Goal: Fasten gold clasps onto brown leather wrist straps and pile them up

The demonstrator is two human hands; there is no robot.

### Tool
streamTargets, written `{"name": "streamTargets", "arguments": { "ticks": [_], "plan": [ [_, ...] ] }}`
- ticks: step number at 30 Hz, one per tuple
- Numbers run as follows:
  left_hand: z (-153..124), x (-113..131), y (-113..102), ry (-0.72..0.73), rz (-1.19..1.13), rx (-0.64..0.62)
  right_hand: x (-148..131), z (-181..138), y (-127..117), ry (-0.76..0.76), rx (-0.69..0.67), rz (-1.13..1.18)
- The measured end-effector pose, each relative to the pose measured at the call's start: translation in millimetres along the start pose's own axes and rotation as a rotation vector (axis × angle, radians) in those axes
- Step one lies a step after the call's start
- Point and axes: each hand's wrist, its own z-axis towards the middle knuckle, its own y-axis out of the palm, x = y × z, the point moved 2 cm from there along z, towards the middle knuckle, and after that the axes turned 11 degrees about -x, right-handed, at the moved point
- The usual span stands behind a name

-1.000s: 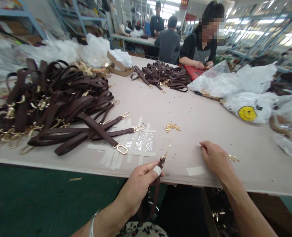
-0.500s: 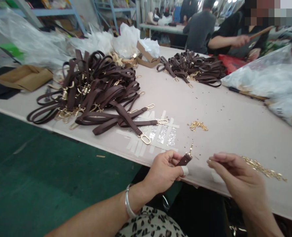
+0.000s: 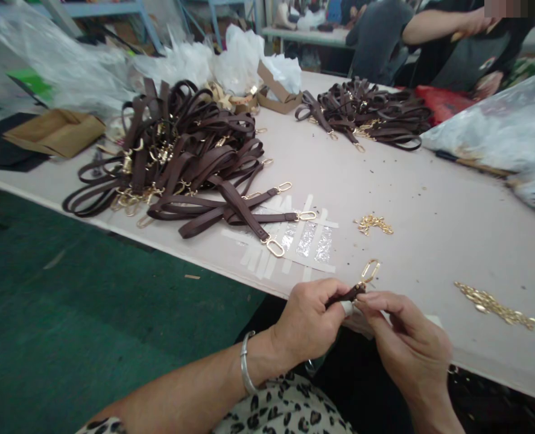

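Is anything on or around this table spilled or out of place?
A pale scrap lies on the green floor, like dropped litter. Small dark specks are scattered on the table, some near gold pieces, like stray debris.

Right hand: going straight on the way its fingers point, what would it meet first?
Most likely the end of the brown strap pinched in the left hand; the right hand looks right up at it, though whether they touch is unclear.
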Motion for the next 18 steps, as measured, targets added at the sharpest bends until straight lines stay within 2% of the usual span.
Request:
{"name": "streamTargets", "arguments": {
  "ticks": [8, 12, 18],
  "plan": [
    [1, 4, -1, 0.049, 0.084, -0.034, -4, -6, 2, -0.02, 0.036, -0.031],
    [0, 6, 1, 0.078, 0.107, -0.036, -2, -10, 6, 0.075, 0.103, 0.14],
    [0, 7, 1, 0.174, 0.195, -0.095, 3, -14, 7, 0.224, 0.13, 0.32]
  ]
}}
